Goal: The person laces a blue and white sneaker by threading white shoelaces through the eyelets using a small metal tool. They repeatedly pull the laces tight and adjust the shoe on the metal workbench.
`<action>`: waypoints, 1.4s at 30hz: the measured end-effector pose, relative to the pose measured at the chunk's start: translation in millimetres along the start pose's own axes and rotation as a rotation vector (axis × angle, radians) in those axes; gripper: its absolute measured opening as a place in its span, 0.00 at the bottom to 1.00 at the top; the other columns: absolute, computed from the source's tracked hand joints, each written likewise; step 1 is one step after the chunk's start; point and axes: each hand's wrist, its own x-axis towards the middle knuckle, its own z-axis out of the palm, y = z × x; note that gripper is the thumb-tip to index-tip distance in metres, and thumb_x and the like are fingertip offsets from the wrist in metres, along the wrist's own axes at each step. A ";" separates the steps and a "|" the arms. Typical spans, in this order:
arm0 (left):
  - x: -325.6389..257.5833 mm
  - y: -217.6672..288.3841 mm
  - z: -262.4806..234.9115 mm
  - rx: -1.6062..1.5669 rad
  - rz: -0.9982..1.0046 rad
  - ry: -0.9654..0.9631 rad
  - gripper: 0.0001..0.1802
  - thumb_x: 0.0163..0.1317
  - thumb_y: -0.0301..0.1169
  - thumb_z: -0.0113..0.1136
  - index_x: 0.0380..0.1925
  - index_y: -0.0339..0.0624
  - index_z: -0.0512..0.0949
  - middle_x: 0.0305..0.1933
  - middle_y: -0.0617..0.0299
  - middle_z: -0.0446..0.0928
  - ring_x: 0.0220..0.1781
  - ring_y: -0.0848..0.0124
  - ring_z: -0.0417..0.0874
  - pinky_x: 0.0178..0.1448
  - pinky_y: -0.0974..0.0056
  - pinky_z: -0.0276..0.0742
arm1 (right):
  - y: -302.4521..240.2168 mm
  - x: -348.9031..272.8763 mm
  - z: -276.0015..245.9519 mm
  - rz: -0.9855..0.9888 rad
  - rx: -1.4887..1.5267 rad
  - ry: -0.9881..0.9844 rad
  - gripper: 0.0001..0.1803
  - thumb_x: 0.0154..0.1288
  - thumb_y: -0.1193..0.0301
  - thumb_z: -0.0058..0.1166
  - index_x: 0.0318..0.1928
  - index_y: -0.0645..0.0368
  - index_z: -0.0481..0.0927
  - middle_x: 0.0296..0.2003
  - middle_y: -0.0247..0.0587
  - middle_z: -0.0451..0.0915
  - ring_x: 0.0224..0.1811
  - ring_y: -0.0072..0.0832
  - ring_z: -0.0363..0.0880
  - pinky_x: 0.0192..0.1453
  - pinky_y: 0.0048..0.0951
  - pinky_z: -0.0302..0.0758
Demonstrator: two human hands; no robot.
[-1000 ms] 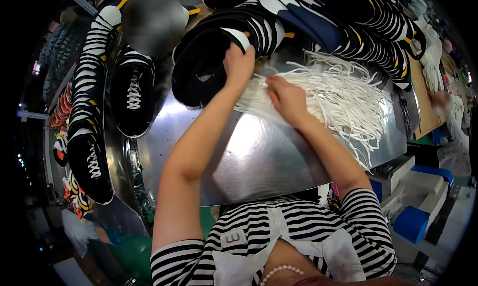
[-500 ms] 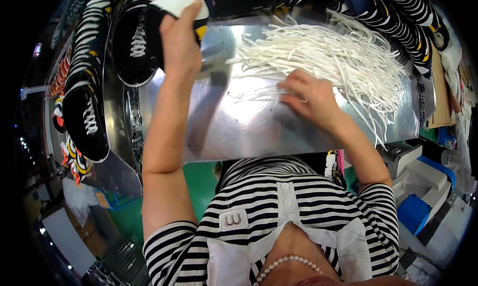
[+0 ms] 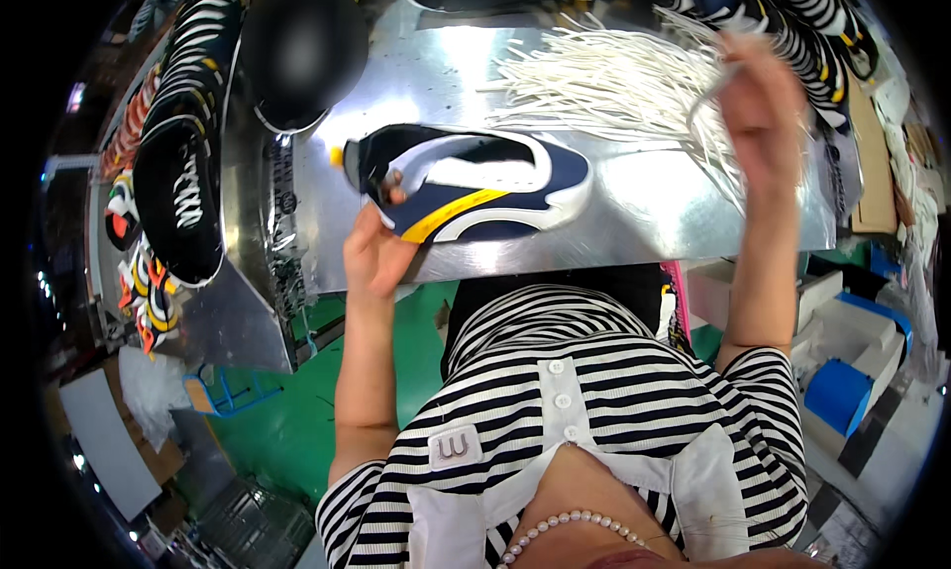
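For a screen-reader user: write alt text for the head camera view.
Seen from above, a person's left hand holds a navy, white and yellow shoe upper by its heel end on a shiny metal table, while the right hand lifts a white shoelace from a loose pile of white laces. Striped and black shoes ring the table.

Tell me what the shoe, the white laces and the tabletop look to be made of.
Shoe: seemingly smooth synthetic or leather panels in navy, white and yellow, with a slight sheen; the exact kind cannot be told. White laces: thin woven cord, probably, matte, lying limp in a loose bundle. Tabletop: sheet metal, likely steel or aluminium, given its bright glare and blurred reflections. The left hand holds the shoe; the right hand holds a lace.
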 end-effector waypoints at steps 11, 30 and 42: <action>-6.5 -12.2 120.6 2.348 0.613 0.086 0.17 0.64 0.27 0.61 0.52 0.35 0.76 0.55 0.51 0.78 0.57 0.57 0.78 0.59 0.55 0.72 | -5.8 -101.0 40.6 0.438 -0.059 0.265 0.10 0.67 0.71 0.56 0.45 0.61 0.77 0.32 0.32 0.77 0.16 0.06 0.57 0.17 0.11 0.51; 85.0 -73.4 110.3 0.783 -0.564 0.157 0.42 0.74 0.60 0.34 0.66 0.30 0.65 0.67 0.49 0.70 0.74 0.63 0.63 0.79 0.61 0.53 | 114.5 -60.3 77.6 0.424 -0.010 0.225 0.07 0.70 0.70 0.57 0.42 0.61 0.80 0.26 0.32 0.82 0.16 0.07 0.57 0.19 0.12 0.50; 85.2 -86.3 109.4 0.630 -0.349 0.098 0.27 0.74 0.46 0.51 0.57 0.31 0.74 0.56 0.52 0.78 0.61 0.65 0.75 0.70 0.61 0.66 | 101.3 -79.7 84.5 0.314 -0.219 0.108 0.06 0.68 0.71 0.58 0.36 0.61 0.81 0.22 0.28 0.78 0.24 0.10 0.70 0.29 0.14 0.63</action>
